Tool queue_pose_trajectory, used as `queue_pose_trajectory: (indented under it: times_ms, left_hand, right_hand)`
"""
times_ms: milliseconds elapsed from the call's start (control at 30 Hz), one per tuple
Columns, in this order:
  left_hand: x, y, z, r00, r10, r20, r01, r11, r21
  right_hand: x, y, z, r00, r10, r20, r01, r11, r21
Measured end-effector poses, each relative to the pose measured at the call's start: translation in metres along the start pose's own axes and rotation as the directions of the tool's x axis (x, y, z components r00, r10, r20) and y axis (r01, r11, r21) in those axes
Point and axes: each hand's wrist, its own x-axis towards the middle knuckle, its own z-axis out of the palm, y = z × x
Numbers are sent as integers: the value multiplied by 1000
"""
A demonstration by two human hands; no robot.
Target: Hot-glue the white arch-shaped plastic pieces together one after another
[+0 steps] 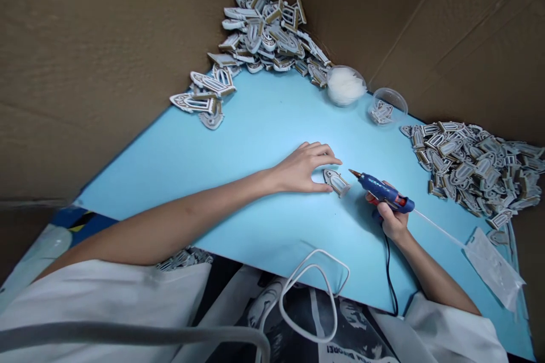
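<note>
A blue hot glue gun (378, 188) is gripped in my right hand (392, 220). Its brass nozzle points left, and a white glue stick trails out of its back end. My left hand (300, 169) reaches over the tabletop with thumb and fingers apart. Between them lies a small white, arch-topped window piece (337, 182) with gold-brown trim, flat on the blue surface. The left thumb tip is at the edge of this piece; whether it touches is hard to tell. The nozzle is just above and to the right of the piece, apart from it.
Similar pieces are heaped in the far corner (272, 34) and at the right (477, 164). A tub of whitish material (346, 86) stands beside a clear tub (394, 99) holding small pieces. A plastic bag (494, 266) lies at right. Cardboard walls surround the table; a white cable (330, 306) loops in front.
</note>
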Motion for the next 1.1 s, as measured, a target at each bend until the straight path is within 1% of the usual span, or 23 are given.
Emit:
queue_pose_trajectory:
  times_ms: [67, 133, 233, 267, 333, 367, 433, 500, 533, 667, 800, 967, 1100]
  left_hand:
    - [-1, 4, 2, 1000, 20, -7, -20, 1000, -20]
    - [-2, 7, 4, 1000, 20, 0, -20, 1000, -7]
    - [-4, 8, 5, 1000, 0, -19, 0, 1000, 19]
    - [-4, 8, 5, 999, 11, -34, -10, 1000, 18]
    - [-3, 6, 2, 996, 75, -42, -74, 997, 24]
    - [-3, 6, 1, 993, 116, -23, -115, 993, 39]
    - [-2, 6, -2, 983, 178, 53, -182, 980, 83]
    - [-2, 8, -3, 977, 180, 116, -194, 973, 122]
    - [-2, 9, -4, 978, 170, 123, -185, 974, 128]
    - [-3, 10, -4, 986, 142, 90, -149, 986, 79]
    - [-3, 7, -2, 985, 136, 104, -143, 987, 70]
    - [-3, 5, 0, 985, 136, 106, -143, 988, 62]
    - [-3, 4, 0, 985, 135, 105, -142, 988, 63]
  right_hand:
    - [-2, 6, -3, 996, -25, -89, 25, 1000, 1]
    - [-1, 8, -6, 990, -45, -136, 45, 999, -5]
    - [0, 7, -9, 985, -57, -161, 53, 998, -28]
    - [0, 7, -10, 985, -57, -165, 52, 998, -36]
    - [0, 7, -11, 986, -50, -162, 43, 998, -45]
    - [0, 6, -12, 988, -39, -151, 32, 998, -48]
    - [0, 5, -14, 993, -11, -115, 5, 999, -50]
    - [1, 1, -17, 998, 12, -57, -15, 998, -58]
    - [2, -2, -19, 1000, 17, -19, -18, 997, -72]
    - [9, -16, -22, 990, 10, 140, 17, 981, -192]
    - [14, -23, -21, 969, -3, 245, 78, 951, -298]
    - [14, -22, -16, 953, -34, 301, 150, 915, -375]
    - [13, -20, -13, 954, -11, 299, 141, 897, -418]
